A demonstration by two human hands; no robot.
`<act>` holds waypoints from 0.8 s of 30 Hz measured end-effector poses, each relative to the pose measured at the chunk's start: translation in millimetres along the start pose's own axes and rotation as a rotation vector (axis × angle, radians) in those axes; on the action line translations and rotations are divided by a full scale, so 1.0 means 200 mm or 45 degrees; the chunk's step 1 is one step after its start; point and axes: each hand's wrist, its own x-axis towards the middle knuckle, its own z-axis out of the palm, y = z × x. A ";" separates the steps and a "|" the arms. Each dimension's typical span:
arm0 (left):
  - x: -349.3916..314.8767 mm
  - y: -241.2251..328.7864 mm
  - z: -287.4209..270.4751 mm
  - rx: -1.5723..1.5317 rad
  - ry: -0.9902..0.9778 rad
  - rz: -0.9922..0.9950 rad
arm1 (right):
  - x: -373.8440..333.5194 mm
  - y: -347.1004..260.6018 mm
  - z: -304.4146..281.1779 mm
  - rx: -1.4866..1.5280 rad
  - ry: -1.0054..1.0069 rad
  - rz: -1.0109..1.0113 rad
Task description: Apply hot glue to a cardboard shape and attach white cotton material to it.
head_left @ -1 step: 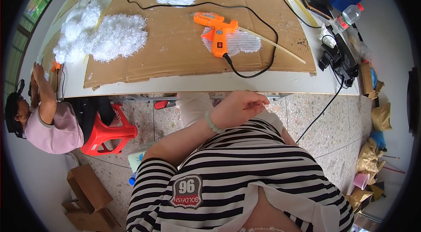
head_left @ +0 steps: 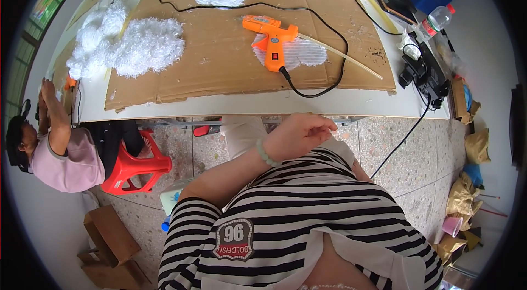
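My left hand (head_left: 303, 135) hovers over my lap, close to the table's near edge, with a pale green bead bracelet (head_left: 264, 153) at the wrist. Its fingers curl together; whatever lies inside them, if anything, is hidden. Only a sliver of my right forearm (head_left: 359, 172) shows beside my striped shirt, and the right hand is out of sight. In front of me an orange glue gun (head_left: 273, 43) lies on a brown cardboard sheet (head_left: 219, 65). Under it is a translucent ribbed piece (head_left: 307, 53). A glue stick (head_left: 343, 55) sticks out of its back end, and neither hand touches it.
Fluffy white bundles (head_left: 145, 47) lie left and along the far side. The gun's black cord (head_left: 252, 6) loops across the cardboard. A bottle (head_left: 436, 21) and power strip (head_left: 431, 79) stand right. Another person (head_left: 68, 153) works at left near a red stool (head_left: 140, 164).
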 end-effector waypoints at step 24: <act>0.28 -0.80 0.32 0.502 -0.398 0.269 | -0.08 -0.37 -0.05 -0.645 -0.350 0.500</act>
